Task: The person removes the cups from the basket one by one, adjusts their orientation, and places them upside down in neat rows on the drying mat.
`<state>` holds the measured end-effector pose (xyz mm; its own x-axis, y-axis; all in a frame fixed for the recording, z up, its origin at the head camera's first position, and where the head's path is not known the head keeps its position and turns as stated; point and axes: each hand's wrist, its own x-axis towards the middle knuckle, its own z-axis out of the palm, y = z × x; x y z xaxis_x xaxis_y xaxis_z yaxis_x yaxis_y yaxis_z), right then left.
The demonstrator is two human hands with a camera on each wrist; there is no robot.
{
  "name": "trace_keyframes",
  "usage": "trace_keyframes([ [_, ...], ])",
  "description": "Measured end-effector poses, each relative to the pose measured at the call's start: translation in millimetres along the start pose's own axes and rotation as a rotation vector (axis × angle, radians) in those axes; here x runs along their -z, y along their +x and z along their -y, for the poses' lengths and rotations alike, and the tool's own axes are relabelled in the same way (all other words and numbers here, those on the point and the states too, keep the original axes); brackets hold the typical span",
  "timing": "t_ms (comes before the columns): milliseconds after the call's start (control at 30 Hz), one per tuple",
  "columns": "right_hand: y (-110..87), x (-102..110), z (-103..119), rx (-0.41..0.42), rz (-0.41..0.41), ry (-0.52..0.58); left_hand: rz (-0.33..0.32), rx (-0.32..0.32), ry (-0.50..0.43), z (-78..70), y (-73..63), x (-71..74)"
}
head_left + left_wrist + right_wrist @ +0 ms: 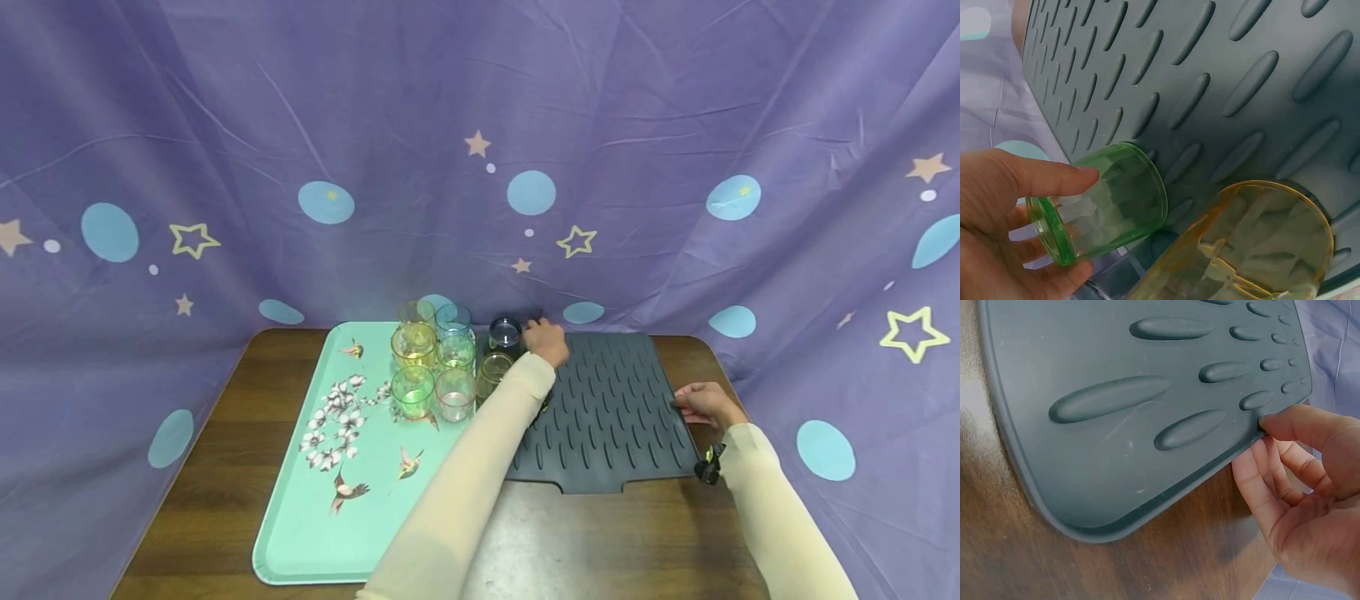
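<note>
Head view: the left hand (545, 341) reaches across to the far left corner of the dark grey ribbed rubber drying mat (607, 417), beside a dark blue glass tumbler (505, 333) and an amber glass tumbler (492, 372) standing just right of the mint green rectangular tray with bird and blossom print (330, 500), which carries a tight cluster of tinted glasses (431, 367) at its far end. The right hand (705, 406) sits at the mat's right edge on the brown wooden table (600, 542). Left wrist view: thumb and fingers curl round a green transparent glass tumbler (1100, 203), its mouth toward the mat; the amber tumbler's rim lies very close beside it. Risk: the held glass may knock its neighbour, chipping or toppling it. Right wrist view: the right fingertips (1282, 428) pinch the mat's edge, lifting it slightly off the wood. Risk: tugging or raising the mat further could tilt glasses resting on its far left part; the smooth glass could also slip from a light grasp.
</note>
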<state>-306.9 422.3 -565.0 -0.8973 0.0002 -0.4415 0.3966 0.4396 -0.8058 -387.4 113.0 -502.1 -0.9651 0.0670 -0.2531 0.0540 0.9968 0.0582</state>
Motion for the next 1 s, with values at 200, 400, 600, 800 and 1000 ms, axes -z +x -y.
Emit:
trace_keyframes([
  [200,1.1,-1,0,-0.006,-0.002,-0.005,-0.025,-0.020,0.019,2.2,-1.8,-0.8],
  [400,0.0,-2,0,-0.002,0.003,0.014,-0.042,-0.041,0.047,2.9,-2.0,0.8],
  [600,-0.5,-1,1,-0.003,-0.001,0.008,-0.051,-0.087,0.048,7.1,-3.5,8.9],
  [800,-1.5,-1,1,-0.001,0.011,-0.009,-0.072,-0.182,-0.010,25.6,-11.9,27.9],
  [1000,-3.6,1,2,0.004,0.029,-0.011,-0.124,-0.294,-0.160,58.9,-33.7,60.5],
])
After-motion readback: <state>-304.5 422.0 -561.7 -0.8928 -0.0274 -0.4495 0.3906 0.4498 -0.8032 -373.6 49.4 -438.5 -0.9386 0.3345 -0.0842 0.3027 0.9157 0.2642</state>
